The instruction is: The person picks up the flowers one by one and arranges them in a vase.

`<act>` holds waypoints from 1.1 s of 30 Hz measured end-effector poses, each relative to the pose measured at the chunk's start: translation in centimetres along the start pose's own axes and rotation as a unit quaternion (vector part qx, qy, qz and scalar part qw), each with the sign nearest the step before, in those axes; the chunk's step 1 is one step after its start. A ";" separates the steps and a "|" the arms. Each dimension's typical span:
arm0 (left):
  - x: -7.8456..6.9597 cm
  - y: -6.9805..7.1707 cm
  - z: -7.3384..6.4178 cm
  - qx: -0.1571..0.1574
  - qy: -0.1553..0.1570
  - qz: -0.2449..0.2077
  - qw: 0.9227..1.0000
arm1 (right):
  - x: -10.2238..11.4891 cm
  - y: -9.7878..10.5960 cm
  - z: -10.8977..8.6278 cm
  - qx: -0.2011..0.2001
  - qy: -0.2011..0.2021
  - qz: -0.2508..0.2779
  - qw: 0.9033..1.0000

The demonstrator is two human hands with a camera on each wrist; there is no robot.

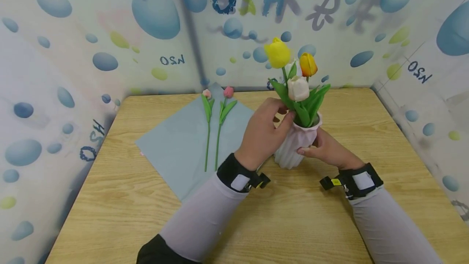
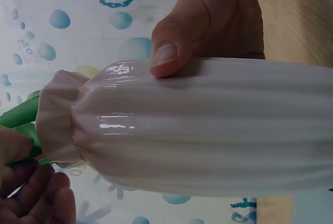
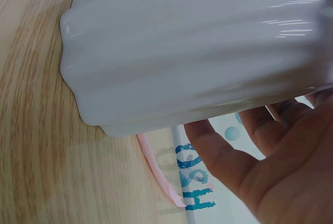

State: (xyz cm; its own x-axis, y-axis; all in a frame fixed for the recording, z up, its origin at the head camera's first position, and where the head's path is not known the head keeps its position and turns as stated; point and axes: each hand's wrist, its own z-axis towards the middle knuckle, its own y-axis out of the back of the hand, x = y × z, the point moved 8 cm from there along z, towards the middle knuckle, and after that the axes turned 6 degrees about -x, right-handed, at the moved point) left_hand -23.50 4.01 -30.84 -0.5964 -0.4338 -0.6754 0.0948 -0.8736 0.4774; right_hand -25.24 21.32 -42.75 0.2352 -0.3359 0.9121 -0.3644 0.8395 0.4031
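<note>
A pale pink, fluted vase (image 1: 293,148) stands on the table, holding artificial tulips: a yellow one (image 1: 277,53), an orange-yellow one (image 1: 308,64) and a white one (image 1: 298,88) show most clearly. At the vase's rim, my left hand (image 1: 265,131) pinches a green tulip stem or leaf (image 2: 23,112); which flower it belongs to I cannot tell. My right hand (image 1: 331,150) holds the vase from the right, thumb in front and fingers behind. In the right wrist view, the fingers (image 3: 218,153) of that hand lie against the vase's side.
Left of the vase, a blue-grey sheet (image 1: 172,144) lies on the wooden table (image 1: 110,199). On it are a pale pink tulip (image 1: 207,94) and a darker pink tulip (image 1: 229,92). A pink strip (image 3: 156,169) lies near the table's back edge. A patterned backdrop (image 1: 157,15) rises behind.
</note>
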 end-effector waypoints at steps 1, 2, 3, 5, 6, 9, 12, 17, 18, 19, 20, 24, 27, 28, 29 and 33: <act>0.0 0.1 0.0 -0.006 -0.005 -0.005 1.000 | 0.0 0.0 0.0 0.000 0.000 0.001 1.000; 0.0 0.1 0.0 -0.011 -0.010 -0.012 1.000 | 0.0 0.0 0.0 0.000 0.001 0.002 1.000; -0.1 0.1 0.0 -0.014 -0.014 -0.016 1.000 | 0.1 0.0 0.0 0.000 0.002 0.004 1.000; -0.2 0.1 0.0 -0.013 -0.019 -0.019 1.000 | 0.1 0.1 0.1 0.000 0.004 0.009 1.000; -0.1 0.0 0.0 -0.009 -0.019 -0.018 1.000 | 0.1 0.1 0.1 0.001 0.005 0.012 1.000; -0.1 -0.4 0.0 0.009 -0.019 -0.011 1.000 | 0.1 0.1 0.1 0.002 0.011 0.020 1.000; 0.0 -0.7 0.0 0.023 -0.018 -0.011 1.000 | 0.1 0.1 0.1 0.004 0.015 0.023 1.000; 0.0 -0.2 -0.2 0.001 -0.017 -0.047 0.999 | 0.1 0.1 -0.1 0.003 0.010 0.021 1.000; -0.1 -0.1 -0.2 -0.007 -0.018 -0.053 0.998 | 0.1 0.1 -0.1 0.002 0.008 0.019 1.000; -0.1 0.0 -0.2 -0.015 -0.020 -0.058 0.998 | 0.1 0.1 -0.1 0.002 0.006 0.017 1.000; -0.1 0.1 -0.2 -0.021 -0.022 -0.060 0.998 | 0.0 0.1 -0.1 0.001 0.003 0.016 1.000; -0.2 -0.2 -0.2 -0.013 -0.028 -0.044 0.999 | 0.0 0.0 -0.1 0.001 0.001 0.013 1.000; -0.3 -0.8 -0.2 0.011 -0.024 -0.028 0.999 | 0.0 0.0 -0.1 0.005 0.005 0.019 1.000; -0.3 -0.9 -0.2 0.018 -0.023 -0.025 0.999 | 0.0 0.0 -0.1 0.006 0.006 0.022 1.000; -0.4 -1.1 -0.2 0.022 -0.022 -0.022 0.999 | 0.0 -0.1 -0.1 0.007 0.007 0.025 1.000; -0.4 -1.2 -0.2 0.024 -0.014 -0.022 0.999 | 0.0 -0.1 -0.1 0.008 0.011 0.027 1.000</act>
State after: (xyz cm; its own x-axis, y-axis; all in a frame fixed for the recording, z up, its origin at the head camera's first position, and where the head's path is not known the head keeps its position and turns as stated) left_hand -23.19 5.21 -31.30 -0.6218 -0.3885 -0.6800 0.0302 -0.8796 0.4748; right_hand -25.14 21.30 -42.80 0.2339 -0.2816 0.9306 -0.3906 0.8493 0.3552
